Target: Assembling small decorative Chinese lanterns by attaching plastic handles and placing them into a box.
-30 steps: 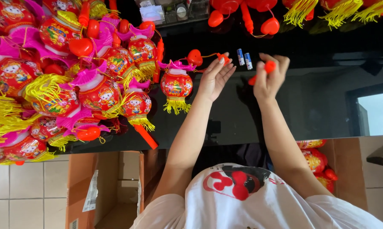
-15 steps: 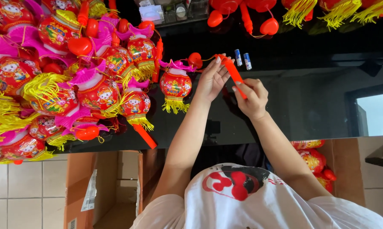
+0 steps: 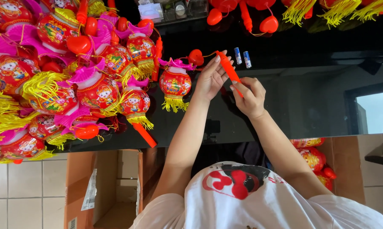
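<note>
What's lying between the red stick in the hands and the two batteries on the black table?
Nothing: in the head view, only bare black table separates the red stick from the two batteries.

An open brown cardboard box (image 3: 110, 191) sits far below and left of the fingers, beside the left elbow, with a white label strip (image 3: 89, 191) down its flap. Clear plastic packets (image 3: 166, 10) lie well above the fingers, at the dark table's far edge.
</note>
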